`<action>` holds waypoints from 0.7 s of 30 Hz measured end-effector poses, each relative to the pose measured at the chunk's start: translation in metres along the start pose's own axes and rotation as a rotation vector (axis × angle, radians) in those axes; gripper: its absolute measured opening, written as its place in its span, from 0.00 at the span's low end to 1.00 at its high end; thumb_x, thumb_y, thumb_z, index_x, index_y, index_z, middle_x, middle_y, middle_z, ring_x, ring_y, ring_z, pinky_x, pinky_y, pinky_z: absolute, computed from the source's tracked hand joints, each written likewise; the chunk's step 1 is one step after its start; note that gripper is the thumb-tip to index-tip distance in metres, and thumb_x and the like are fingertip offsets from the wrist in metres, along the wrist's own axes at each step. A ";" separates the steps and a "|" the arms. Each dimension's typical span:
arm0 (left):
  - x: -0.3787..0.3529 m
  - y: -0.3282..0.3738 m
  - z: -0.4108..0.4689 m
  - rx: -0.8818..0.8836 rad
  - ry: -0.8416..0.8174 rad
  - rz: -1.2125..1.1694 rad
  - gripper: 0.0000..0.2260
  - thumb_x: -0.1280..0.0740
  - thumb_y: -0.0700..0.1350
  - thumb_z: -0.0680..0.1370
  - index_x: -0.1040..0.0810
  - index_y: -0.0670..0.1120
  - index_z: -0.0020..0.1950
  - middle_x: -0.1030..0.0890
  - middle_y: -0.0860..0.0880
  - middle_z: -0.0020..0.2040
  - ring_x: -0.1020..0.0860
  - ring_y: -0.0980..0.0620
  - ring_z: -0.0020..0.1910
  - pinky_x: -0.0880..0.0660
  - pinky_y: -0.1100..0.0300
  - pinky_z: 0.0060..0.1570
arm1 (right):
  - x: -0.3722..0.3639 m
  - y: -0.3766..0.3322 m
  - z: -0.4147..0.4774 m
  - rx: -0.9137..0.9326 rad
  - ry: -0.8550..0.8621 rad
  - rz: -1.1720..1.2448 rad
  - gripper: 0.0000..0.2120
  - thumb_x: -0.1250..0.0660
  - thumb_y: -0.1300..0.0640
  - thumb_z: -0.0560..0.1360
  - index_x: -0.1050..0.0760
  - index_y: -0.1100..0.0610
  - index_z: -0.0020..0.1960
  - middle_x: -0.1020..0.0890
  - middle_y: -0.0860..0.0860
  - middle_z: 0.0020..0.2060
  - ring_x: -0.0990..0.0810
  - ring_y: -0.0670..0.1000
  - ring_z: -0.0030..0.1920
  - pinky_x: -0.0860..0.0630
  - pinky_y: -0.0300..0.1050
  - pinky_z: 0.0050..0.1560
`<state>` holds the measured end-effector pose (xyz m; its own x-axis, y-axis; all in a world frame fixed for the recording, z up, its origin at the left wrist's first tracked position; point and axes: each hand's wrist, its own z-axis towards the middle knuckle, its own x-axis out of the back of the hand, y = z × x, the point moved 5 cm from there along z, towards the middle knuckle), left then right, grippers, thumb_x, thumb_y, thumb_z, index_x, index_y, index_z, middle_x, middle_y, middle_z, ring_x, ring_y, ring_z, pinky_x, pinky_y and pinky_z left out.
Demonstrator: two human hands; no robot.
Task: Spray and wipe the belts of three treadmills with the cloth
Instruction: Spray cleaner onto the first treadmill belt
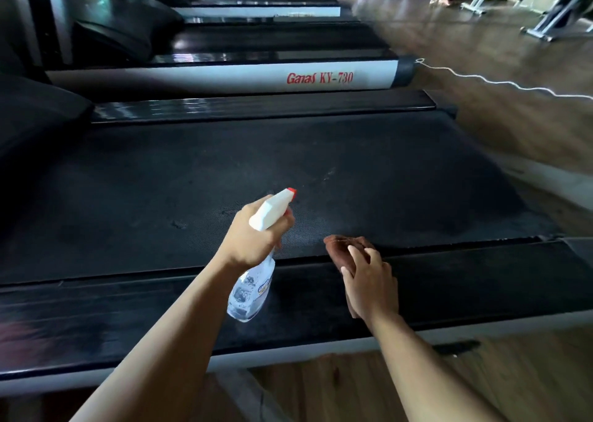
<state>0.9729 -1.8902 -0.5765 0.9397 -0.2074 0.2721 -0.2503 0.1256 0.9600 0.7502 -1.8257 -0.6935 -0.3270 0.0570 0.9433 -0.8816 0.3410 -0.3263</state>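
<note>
Brown cloth sits bunched in the right hand, fingers curled over it at the near edge of the treadmill belt. Just to its left, the left hand grasps the spray bottle, nozzle aimed forward over the belt, which runs left to right; both arms reach ahead

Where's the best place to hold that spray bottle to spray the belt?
Grip the spray bottle by its narrow neck under the white trigger head, from behind, as the left hand does: the nozzle faces the belt, the body hangs below.
</note>
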 end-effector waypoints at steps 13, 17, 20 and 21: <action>0.071 -0.020 -0.032 0.029 0.159 -0.011 0.10 0.31 0.48 0.74 0.21 0.43 0.50 0.22 0.42 0.39 0.24 0.48 0.31 0.23 0.48 0.38 | -0.010 -0.063 -0.002 0.124 0.030 0.126 0.22 0.38 0.48 0.79 0.31 0.46 0.72 0.31 0.50 0.70 0.27 0.58 0.63 0.26 0.54 0.60; 0.120 -0.025 -0.051 0.017 0.257 -0.019 0.13 0.31 0.48 0.74 0.22 0.39 0.51 0.22 0.38 0.44 0.25 0.48 0.34 0.24 0.49 0.38 | -0.021 -0.107 -0.006 0.220 0.042 0.165 0.22 0.35 0.48 0.78 0.30 0.48 0.72 0.29 0.52 0.69 0.26 0.59 0.61 0.27 0.52 0.60; 0.159 -0.033 -0.063 0.021 0.354 -0.029 0.08 0.31 0.46 0.75 0.21 0.43 0.51 0.21 0.39 0.46 0.24 0.49 0.36 0.24 0.49 0.39 | -0.030 -0.141 -0.012 0.285 0.047 0.192 0.22 0.33 0.49 0.78 0.28 0.49 0.71 0.28 0.52 0.68 0.26 0.60 0.60 0.27 0.53 0.60; 0.172 -0.035 -0.067 0.016 0.380 -0.025 0.06 0.31 0.46 0.75 0.20 0.46 0.50 0.20 0.40 0.46 0.24 0.49 0.36 0.24 0.48 0.40 | -0.034 -0.152 -0.014 0.302 0.047 0.202 0.22 0.33 0.50 0.78 0.28 0.50 0.71 0.27 0.53 0.67 0.25 0.60 0.60 0.27 0.53 0.60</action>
<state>1.1588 -1.8654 -0.5676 0.9641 0.1651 0.2079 -0.2274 0.1093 0.9676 0.8998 -1.8663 -0.6751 -0.4951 0.1404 0.8574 -0.8639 0.0261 -0.5031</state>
